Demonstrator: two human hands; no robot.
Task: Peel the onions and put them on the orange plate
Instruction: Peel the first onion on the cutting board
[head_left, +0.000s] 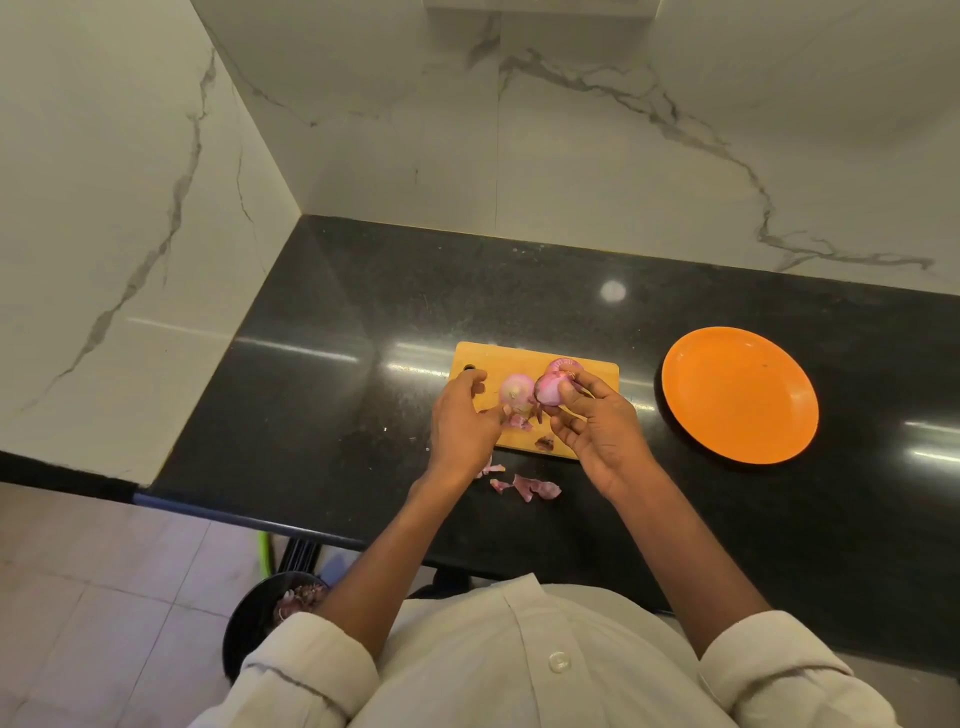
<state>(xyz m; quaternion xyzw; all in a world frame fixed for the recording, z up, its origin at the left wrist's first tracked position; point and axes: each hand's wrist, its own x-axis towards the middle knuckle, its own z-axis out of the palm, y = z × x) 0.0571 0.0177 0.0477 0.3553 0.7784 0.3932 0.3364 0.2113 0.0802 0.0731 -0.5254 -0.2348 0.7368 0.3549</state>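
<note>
While the right hand (587, 415) is curled round one onion (551, 391), held above the chopping board (535, 364) so skin drops clear, the left hand (462, 421), loosely curled, touches a second onion (516, 391) on the board, seemingly steadying it. Peelings (535, 488) are left on the worktop (363, 364), and the orange plate (739, 395) is kept bare, well apart to the right, presumably for peeled onions.

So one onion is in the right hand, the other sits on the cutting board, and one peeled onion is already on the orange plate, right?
Not quite. The head view shows the orange plate with no onion on it. The rest holds: the right hand holds one onion, and the other onion sits on the cutting board.
</note>
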